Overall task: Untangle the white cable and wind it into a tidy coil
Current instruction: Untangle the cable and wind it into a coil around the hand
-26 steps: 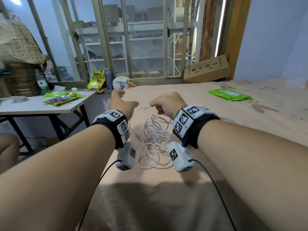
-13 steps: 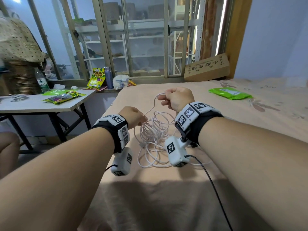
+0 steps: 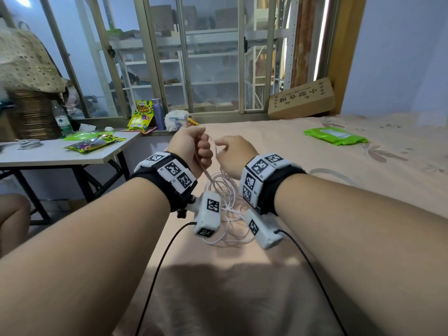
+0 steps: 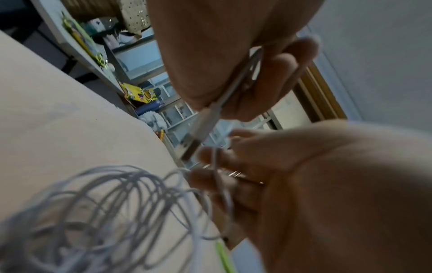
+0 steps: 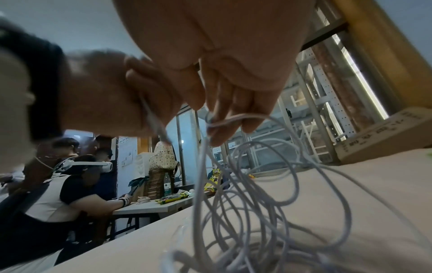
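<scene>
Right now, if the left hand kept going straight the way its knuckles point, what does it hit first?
Probably the right hand: the left hand, gripping the white cable, faces it with only a small gap between them. The head view flattens depth, so the hands may be offset.

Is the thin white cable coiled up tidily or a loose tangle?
Loose tangle: the thin white cable sprawls in uneven overlapping loops on the bed.

A green packet (image 3: 335, 135) lies at two o'clock on the bedsheet (image 3: 315, 190); snack bags (image 3: 93, 144) sit at ten o'clock on a table (image 3: 48, 156).
</scene>
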Action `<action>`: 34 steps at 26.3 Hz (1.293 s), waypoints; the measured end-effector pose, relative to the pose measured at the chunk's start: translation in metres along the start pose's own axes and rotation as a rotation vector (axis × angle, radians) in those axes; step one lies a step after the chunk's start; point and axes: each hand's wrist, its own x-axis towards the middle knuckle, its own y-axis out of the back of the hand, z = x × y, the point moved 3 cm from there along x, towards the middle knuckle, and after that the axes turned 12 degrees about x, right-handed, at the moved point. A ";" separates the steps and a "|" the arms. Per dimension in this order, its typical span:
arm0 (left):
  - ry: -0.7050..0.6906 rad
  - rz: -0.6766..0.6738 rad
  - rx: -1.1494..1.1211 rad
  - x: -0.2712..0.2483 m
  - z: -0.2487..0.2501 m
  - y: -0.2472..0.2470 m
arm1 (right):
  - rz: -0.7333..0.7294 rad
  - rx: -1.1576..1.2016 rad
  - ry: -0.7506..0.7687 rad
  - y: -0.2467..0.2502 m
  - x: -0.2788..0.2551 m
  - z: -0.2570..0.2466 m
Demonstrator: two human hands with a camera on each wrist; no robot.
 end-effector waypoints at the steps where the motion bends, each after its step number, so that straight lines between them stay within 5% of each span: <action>1: -0.029 0.000 -0.071 -0.001 0.005 -0.003 | -0.023 0.028 -0.016 -0.003 -0.001 0.002; 5: -0.116 0.053 -0.209 -0.003 0.015 -0.011 | -0.071 -0.095 0.014 -0.006 -0.007 0.003; 10: -0.166 0.102 -0.123 -0.003 0.011 -0.012 | -0.111 -0.067 -0.022 -0.009 -0.010 0.007; 21: -0.128 -0.031 -0.030 -0.008 0.017 -0.016 | -0.130 0.044 -0.031 -0.013 -0.011 0.008; 34: -0.206 0.128 0.061 0.000 0.013 -0.007 | -0.194 -0.044 -0.021 -0.014 -0.019 0.007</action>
